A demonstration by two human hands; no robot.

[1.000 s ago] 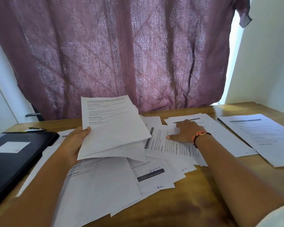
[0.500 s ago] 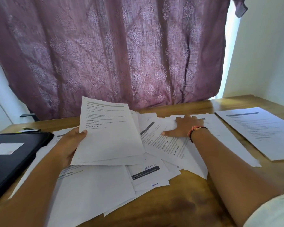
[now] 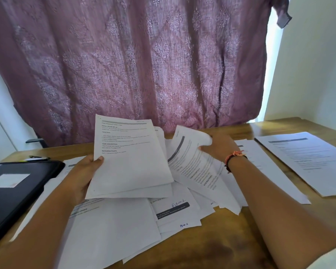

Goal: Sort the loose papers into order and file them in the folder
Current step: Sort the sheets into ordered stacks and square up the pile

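Note:
My left hand (image 3: 85, 171) grips a small stack of printed sheets (image 3: 130, 162) by its left edge, held up above the table. To its right, my right hand (image 3: 219, 146) pinches the far edge of one printed sheet (image 3: 194, 167) and lifts it off the pile, its top curling up. Loose white papers (image 3: 124, 230) lie overlapping on the wooden table (image 3: 221, 249) beneath both hands, some with handwritten page marks. A black folder (image 3: 17, 191) with a white label lies shut at the left edge.
Another stack of printed sheets (image 3: 308, 160) lies apart at the right of the table. A pen (image 3: 37, 158) lies behind the folder. A purple patterned curtain (image 3: 144, 65) hangs right behind the table. White walls stand on both sides.
My right hand, which pressed flat on a sheet, has now taken hold of its far edge and raised it. My left hand keeps holding its stack, slightly higher.

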